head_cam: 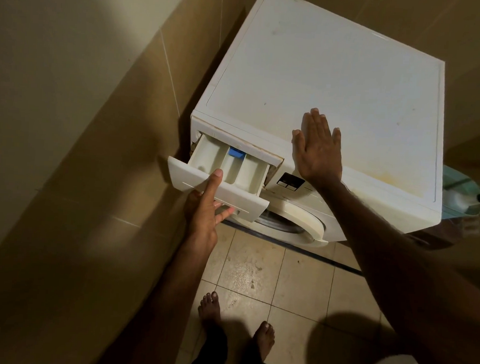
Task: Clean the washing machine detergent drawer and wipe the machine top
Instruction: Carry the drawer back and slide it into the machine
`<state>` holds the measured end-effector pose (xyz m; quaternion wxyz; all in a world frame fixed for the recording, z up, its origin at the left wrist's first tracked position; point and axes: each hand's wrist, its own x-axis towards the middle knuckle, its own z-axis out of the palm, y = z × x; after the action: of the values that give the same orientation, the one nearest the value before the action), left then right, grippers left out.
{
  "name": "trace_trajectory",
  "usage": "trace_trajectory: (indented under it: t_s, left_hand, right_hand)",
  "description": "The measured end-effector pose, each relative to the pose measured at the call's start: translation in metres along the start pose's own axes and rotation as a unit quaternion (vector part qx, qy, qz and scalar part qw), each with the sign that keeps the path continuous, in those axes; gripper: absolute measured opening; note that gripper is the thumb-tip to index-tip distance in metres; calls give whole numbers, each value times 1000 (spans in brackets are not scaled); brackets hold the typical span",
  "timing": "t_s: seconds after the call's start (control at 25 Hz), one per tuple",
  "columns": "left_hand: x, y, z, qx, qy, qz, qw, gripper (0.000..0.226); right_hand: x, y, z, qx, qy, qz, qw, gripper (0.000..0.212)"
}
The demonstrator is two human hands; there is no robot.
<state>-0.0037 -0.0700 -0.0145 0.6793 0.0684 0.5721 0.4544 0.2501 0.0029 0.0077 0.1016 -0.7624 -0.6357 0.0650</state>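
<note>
The detergent drawer (pixel 219 178) sticks out of the machine's near-left corner, grasped at its front panel by the left hand (pixel 204 210). The right hand (pixel 317 149) lies flat and empty on the machine top (pixel 336 75). A hard tug could jam the drawer or yank it free.

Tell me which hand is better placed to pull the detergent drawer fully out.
The left hand: it already grips the front panel of the white plastic detergent drawer. The right hand lies flat on the white machine top, likely steadying it.
</note>
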Motion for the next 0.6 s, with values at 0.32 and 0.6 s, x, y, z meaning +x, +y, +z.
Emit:
trace_trajectory:
  t_s: [0.32,0.6]
  left_hand:
    - [42,0,31,-38,-44,35,998,66]
    - [70,-2,52,-24,-76,77,994,54]
  right_hand:
    - [3,3,3,-5,20,-10,1000,62]
    - [3,6,8,-23,59,-28,998,63]
